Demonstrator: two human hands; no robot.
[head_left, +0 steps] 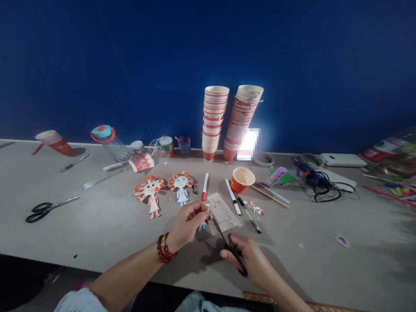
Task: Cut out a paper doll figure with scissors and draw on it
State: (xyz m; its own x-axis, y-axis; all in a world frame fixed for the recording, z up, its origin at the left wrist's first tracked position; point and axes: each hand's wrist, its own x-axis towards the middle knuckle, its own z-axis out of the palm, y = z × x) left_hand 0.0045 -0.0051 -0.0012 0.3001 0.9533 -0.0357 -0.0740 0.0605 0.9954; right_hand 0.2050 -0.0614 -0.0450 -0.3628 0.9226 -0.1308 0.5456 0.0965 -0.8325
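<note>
My left hand (pixel 191 221) pinches the left edge of a piece of white paper (pixel 224 211) that has a small dress-and-legs figure outlined on it. With my right hand (pixel 248 255) I grip black-handled scissors (pixel 238 258), whose blades lie along the lower left side of the paper. Partly under my left hand is another cut-out, only its blue feet (pixel 202 227) showing. Two finished-looking paper dolls, one in a red-edged dress (pixel 154 203) and one in a blue-edged dress (pixel 182 195), lie to the left. A red marker (pixel 205 186) lies just beyond my left hand.
Two tall stacks of paper cups (pixel 212 130) stand against the blue wall. An orange paper cup (pixel 242 184), a black marker (pixel 233 197) and a pen (pixel 250 216) sit beyond my right hand. Second scissors (pixel 48 209) and a bottle (pixel 110 145) are at left; a glue gun (pixel 312 173) with its cord at right.
</note>
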